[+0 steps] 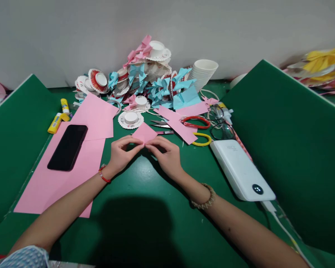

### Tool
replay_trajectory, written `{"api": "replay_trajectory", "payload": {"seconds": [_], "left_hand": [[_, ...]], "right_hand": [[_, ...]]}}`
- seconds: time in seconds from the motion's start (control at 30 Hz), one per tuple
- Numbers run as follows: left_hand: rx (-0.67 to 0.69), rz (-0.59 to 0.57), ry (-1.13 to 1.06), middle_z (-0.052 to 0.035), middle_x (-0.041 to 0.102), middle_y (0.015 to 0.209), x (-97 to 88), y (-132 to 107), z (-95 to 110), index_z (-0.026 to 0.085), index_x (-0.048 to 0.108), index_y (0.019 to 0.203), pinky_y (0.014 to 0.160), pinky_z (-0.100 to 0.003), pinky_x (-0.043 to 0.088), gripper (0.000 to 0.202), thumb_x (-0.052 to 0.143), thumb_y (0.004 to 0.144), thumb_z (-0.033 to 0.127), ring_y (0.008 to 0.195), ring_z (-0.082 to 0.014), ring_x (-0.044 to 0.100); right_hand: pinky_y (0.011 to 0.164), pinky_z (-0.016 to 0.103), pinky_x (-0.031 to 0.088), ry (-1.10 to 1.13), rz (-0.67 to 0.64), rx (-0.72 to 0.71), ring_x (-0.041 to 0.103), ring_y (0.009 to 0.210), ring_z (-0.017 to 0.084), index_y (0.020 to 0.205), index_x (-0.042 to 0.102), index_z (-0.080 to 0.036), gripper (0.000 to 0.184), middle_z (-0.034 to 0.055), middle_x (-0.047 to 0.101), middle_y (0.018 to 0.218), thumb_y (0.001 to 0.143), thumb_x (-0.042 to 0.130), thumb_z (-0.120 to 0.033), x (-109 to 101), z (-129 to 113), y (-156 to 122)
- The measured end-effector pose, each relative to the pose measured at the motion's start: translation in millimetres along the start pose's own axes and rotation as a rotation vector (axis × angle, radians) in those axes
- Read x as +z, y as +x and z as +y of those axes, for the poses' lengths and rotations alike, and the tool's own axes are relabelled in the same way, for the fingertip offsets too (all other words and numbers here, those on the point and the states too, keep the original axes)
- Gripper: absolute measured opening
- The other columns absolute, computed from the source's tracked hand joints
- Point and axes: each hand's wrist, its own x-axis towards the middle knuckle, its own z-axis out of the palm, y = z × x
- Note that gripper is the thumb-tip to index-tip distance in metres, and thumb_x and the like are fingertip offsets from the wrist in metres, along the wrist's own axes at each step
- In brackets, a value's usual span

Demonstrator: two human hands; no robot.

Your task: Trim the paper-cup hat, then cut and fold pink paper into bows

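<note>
Both my hands pinch a small pink paper square at the middle of the green table. My left hand grips the paper's lower left edge with its fingers curled closed. The lower right edge is held by my right hand, thumb and fingers pressed together. The paper stands tilted with one corner pointing away from me.
Large pink sheets lie at left with a black phone on them, glue sticks beyond. Red scissors, a yellow handle, glasses, a white power bank, stacked cups and paper-cup hats are behind.
</note>
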Motion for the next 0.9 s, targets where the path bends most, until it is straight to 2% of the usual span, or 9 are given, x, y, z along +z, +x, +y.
{"api": "replay_trajectory", "payload": {"seconds": [0.2,0.37,0.53,0.73,0.9], "left_hand": [[-0.075,0.001,-0.034,-0.0031,0.071,0.072,1.1,0.7,0.2,0.016,0.07,0.069,0.066,-0.023,0.052,0.003,0.072,0.068,0.018,0.068,-0.0124,0.064],[-0.14,-0.035,-0.096,-0.0032,0.071,0.071,0.9,1.2,-3.2,0.015,0.069,0.069,0.066,-0.023,0.053,0.005,0.072,0.067,0.019,0.066,-0.0123,0.065],[-0.173,-0.075,-0.105,-0.0036,0.07,0.072,0.5,0.5,-6.0,0.014,0.067,0.07,0.066,-0.023,0.052,0.007,0.07,0.068,0.02,0.067,-0.0123,0.064],[-0.198,-0.112,-0.103,-0.0019,0.065,0.069,1.0,1.2,-3.8,0.014,0.06,0.067,0.063,-0.022,0.049,0.011,0.069,0.067,0.02,0.064,-0.0107,0.06],[-0.205,-0.112,-0.107,0.0007,0.058,0.067,4.6,0.8,-1.5,0.015,0.054,0.067,0.061,-0.021,0.046,0.015,0.068,0.068,0.021,0.062,-0.0096,0.055]], "right_hand": [[0.067,0.026,0.049,0.07,0.045,0.106,0.06,0.067,0.012,0.072,0.066,-0.019,0.002,-0.0004,0.067,0.073,0.073,0.066,-0.017,1.6,0.2,-1.7],[0.06,0.024,0.047,0.203,0.097,0.254,0.056,0.06,0.01,0.069,0.057,-0.019,0.018,-0.0035,0.06,0.067,0.063,0.074,-0.022,3.0,0.9,-1.4],[0.055,0.02,0.044,0.288,0.086,0.301,0.051,0.055,0.006,0.066,0.046,-0.02,0.029,-0.0068,0.051,0.062,0.06,0.075,-0.022,3.3,2.3,-0.3],[0.055,0.019,0.044,0.429,0.038,0.392,0.056,0.055,0.006,0.073,0.033,-0.023,0.043,-0.0093,0.057,0.061,0.058,0.073,-0.019,4.7,6.6,2.1],[0.048,0.015,0.036,0.464,0.04,0.404,0.048,0.048,0.003,0.072,0.029,-0.023,0.046,-0.0136,0.052,0.054,0.055,0.071,-0.015,6.5,10.0,3.8]]}}
